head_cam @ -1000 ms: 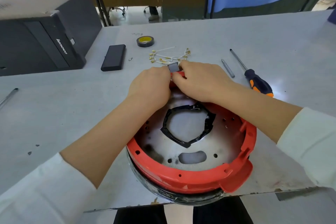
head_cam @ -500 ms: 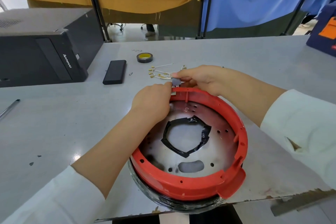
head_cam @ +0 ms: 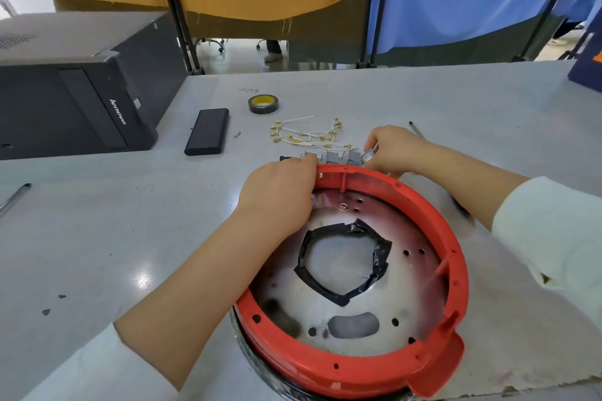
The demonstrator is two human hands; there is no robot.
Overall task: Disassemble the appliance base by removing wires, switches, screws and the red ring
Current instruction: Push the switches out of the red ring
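Pulling a small grey switch (head_cam: 369, 156) clear of the red ring (head_cam: 456, 273), the right hand (head_cam: 395, 148) is pinching it between thumb and fingers just beyond the ring's far rim; a second ago both hands were bunched together on that rim around this part, so it is now coming free. The left hand (head_cam: 277, 194) is staying curled over the rim, its fingers gripping the edge to steady the appliance base (head_cam: 329, 319). Just past the left fingers, other grey switches (head_cam: 334, 157) are sitting in a row on the tabletop (head_cam: 97, 238), and beyond them the removed wires (head_cam: 306, 135) are lying loose. Judging from this, wires and switches are nearly done, while the ring is still sitting on the base, awaiting removal.
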